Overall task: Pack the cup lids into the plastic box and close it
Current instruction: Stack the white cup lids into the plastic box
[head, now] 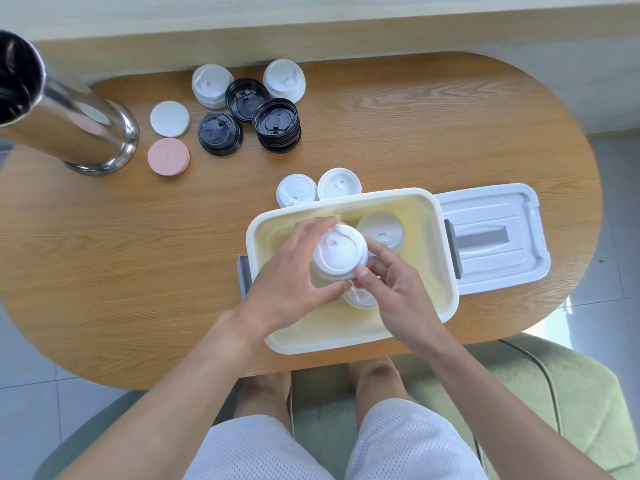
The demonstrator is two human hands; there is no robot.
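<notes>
The open white plastic box (446, 271) sits near the table's front edge. Over it, my left hand (287, 271) and my right hand (398, 289) together hold a stack of white cup lids (339, 252). Inside the box lie another white lid stack (381, 230) and a lid (360, 299) partly hidden under my hands. Two white lid stacks (296, 190) (339, 185) stand just behind the box. Further back are two more white stacks (212, 84) (284, 79) and three black lid stacks (277, 128) (246, 98) (219, 133). The box's lid (491, 237) lies to the right of the box.
A shiny metal cylinder (69, 112) stands at the table's left. A white disc (169, 118) and a pink disc (168, 156) lie beside it. The wooden table (138, 254) is oval. A green seat (519, 393) is below me.
</notes>
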